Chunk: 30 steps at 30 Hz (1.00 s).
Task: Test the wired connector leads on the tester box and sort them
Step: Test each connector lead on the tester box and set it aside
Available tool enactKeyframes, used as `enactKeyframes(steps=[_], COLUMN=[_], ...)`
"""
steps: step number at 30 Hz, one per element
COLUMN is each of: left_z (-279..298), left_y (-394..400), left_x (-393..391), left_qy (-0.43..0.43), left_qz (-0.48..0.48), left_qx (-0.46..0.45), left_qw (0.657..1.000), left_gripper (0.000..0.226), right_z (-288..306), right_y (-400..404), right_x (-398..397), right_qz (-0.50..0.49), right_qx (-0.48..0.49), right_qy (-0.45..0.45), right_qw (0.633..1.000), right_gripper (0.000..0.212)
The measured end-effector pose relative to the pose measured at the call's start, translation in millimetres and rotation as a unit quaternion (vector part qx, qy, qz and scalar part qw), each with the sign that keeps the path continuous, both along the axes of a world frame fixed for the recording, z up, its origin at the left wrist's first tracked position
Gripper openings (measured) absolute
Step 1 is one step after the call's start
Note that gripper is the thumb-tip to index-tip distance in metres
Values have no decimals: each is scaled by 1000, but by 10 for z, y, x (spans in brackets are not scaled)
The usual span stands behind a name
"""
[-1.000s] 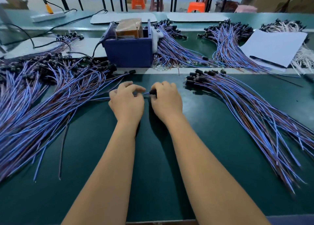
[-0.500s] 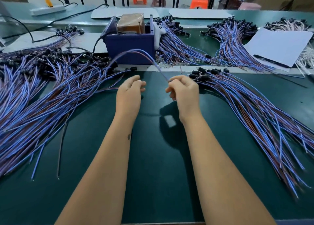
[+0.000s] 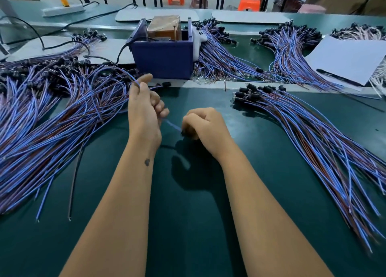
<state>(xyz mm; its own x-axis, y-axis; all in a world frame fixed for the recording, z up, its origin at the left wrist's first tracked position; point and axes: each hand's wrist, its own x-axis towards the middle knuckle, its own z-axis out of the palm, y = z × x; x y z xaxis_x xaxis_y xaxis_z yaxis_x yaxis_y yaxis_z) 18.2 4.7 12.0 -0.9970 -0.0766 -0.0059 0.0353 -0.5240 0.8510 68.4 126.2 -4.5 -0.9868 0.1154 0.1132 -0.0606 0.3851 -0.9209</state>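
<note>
One blue wired lead [image 3: 173, 125] runs between my two hands over the green mat [image 3: 188, 214]. My left hand [image 3: 144, 113] pinches its wire, which arcs up and left from my thumb. My right hand [image 3: 205, 127] is curled round the black connector end, low near the mat. The blue tester box [image 3: 163, 57] with a brown block inside stands behind my hands. A big pile of leads [image 3: 52, 118] lies at the left. A smaller fanned pile [image 3: 313, 138] lies at the right.
More lead bundles [image 3: 221, 59] [image 3: 292, 53] lie behind the box on a raised strip. White paper with a pen [image 3: 351, 59] sits at the far right. A power strip [image 3: 62, 10] and black cables lie at the far left. Stools stand beyond the bench.
My right hand came down and toward me with the connector end. My left hand rose and turned, taking hold of the wire, which now arcs left over the big pile.
</note>
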Motion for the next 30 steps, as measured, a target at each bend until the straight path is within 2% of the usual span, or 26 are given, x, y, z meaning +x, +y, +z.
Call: enactKeyframes(steps=[2,5,9,13,16,19,21,22,23,24,26,28,30], left_z=[-29,-42,-55,-102,-121,-147,-159,-168,-178,-187,-216,-229,-220], left_y=[59,149,360,428,384,337,325,323,322,325,344,361,370], left_x=[30,100,271,344,314,300,282,266,255,248,236,239,216], left_qy=[-1,15,2,45,82,131,165,172,165,147,117,108,84], left_qz=[-35,-154,-309,-287,-254,-210,-205,-207,-205,-199,-155,-99,-75], left_qx=[-50,-79,-235,-324,-384,-477,-535,-545,-535,-507,-456,-429,-381], left_qw=[998,985,922,900,884,843,803,794,803,826,869,891,918], left_gripper=[30,33,29,29,31,32,35,36,37,37,33,27,24], right_z=[4,35,67,81,68,70,64,58,51,47,53,64,57], right_y=[9,70,146,178,201,205,199,194,183,173,152,145,128], right_x=[-10,-52,-78,-64,-63,-69,-76,-77,-75,-71,-60,-62,-65], right_qz=[-30,-107,-130,-129,-127,-121,-132,-139,-140,-134,-111,-95,-88], right_qx=[-41,-130,-242,-336,-363,-360,-328,-299,-273,-261,-280,-304,-281], right_qy=[14,29,30,35,37,48,60,63,63,60,55,56,55], right_qw=[999,985,961,933,922,924,934,942,950,954,952,946,954], right_gripper=[30,31,33,30,29,28,25,23,22,21,20,20,22])
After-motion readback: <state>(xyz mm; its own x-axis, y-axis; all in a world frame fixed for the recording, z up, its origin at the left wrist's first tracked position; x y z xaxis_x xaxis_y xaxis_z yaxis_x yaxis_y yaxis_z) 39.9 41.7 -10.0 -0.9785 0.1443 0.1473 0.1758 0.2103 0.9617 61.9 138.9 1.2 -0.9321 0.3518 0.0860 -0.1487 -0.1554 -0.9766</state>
